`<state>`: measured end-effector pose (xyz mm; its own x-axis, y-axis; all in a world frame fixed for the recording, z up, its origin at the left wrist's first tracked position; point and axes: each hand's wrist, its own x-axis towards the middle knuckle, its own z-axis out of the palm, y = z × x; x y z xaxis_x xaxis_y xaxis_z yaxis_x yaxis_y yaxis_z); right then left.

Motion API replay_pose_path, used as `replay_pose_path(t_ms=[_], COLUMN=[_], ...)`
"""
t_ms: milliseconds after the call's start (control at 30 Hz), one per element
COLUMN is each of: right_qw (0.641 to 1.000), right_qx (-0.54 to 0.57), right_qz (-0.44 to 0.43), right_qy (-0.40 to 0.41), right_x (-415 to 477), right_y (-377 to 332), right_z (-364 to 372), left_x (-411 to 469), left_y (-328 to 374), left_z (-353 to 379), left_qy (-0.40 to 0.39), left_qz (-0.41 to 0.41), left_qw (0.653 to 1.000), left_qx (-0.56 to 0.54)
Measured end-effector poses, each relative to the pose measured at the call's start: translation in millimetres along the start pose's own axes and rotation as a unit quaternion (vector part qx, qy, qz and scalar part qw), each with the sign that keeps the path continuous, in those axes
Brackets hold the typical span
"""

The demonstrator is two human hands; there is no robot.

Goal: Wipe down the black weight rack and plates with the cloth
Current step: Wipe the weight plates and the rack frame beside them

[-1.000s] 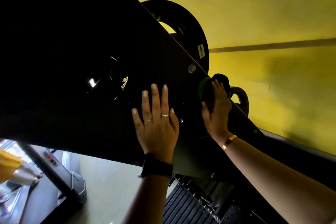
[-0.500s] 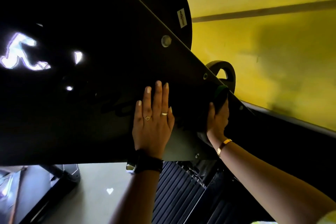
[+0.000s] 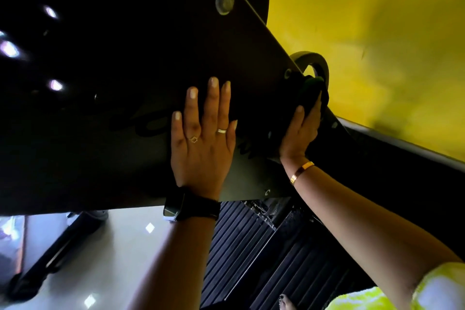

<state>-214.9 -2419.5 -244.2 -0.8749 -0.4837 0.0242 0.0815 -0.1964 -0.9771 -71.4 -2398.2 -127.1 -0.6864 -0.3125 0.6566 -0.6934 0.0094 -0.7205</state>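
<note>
The black weight rack panel (image 3: 125, 83) slants across the upper left of the view. My left hand (image 3: 203, 138) lies flat on it with straight fingers. My right hand (image 3: 300, 131) holds a dark green cloth (image 3: 310, 93) against the panel's right edge, just below a small black weight plate (image 3: 319, 63). A large black plate (image 3: 259, 7) with a white label sticks out behind the panel at the top. The cloth is mostly in shadow, and my right fingers are hidden behind it.
A yellow wall (image 3: 377, 58) stands close behind the rack. Below are a black ribbed mat (image 3: 251, 246), a glossy pale floor (image 3: 125, 246) and a dark machine base (image 3: 50, 259) at the lower left. A bare foot (image 3: 286, 303) shows at the bottom.
My right hand has slid the cloth down along the panel's right edge to the small plate. My left hand stays flat on the panel. The view has moved closer and lower.
</note>
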Motion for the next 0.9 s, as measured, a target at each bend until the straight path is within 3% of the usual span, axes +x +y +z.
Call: replay_pose_path(t_ms=[167, 300, 367, 500, 600, 667, 767, 833, 900], right_qw=[0.982, 0.966, 0.972, 0.970, 0.962, 0.965, 0.966, 0.946, 0.929], right_qx=[0.018, -0.005, -0.061, -0.133, -0.131, -0.125, -0.044, 0.016, 0.027], right_qz=[0.185, 0.259, 0.210, -0.024, -0.038, 0.019, 0.191, 0.305, 0.360], right_qy=[0.041, -0.028, -0.086, -0.202, -0.235, -0.230, -0.168, -0.107, -0.075], right_x=[-39.4, -100.3, -136.8, -184.5, -175.9, -167.0, -148.6, -128.8, -114.1], right_y=[20.0, 27.4, 32.1, 48.5, 72.3, 83.3, 96.8, 94.8, 90.5], right_z=[-2.9, -5.3, -9.8, -25.4, -34.0, -35.4, -30.5, -28.8, -25.3], left_x=[1.2, 1.0, 0.1, 1.2, 2.6, 1.0, 0.7, 0.9, 1.0], left_y=[2.1, 2.1, 2.5, 1.9, 0.9, 1.1, 0.4, 0.2, 1.2], left_z=[1.2, 1.0, 0.4, 0.3, 0.9, 0.2, 1.3, 1.3, 1.5], left_qy=[0.002, 0.003, 0.005, 0.016, 0.017, 0.018, 0.024, 0.027, 0.030], left_qz=[-0.007, -0.014, -0.004, 0.005, 0.011, 0.011, 0.009, 0.015, 0.019], left_qw=[1.000, 1.000, 1.000, 1.000, 0.999, 0.999, 0.999, 0.999, 0.999], left_qx=[-0.007, -0.013, -0.023, -0.024, -0.027, -0.031, -0.030, -0.024, -0.020])
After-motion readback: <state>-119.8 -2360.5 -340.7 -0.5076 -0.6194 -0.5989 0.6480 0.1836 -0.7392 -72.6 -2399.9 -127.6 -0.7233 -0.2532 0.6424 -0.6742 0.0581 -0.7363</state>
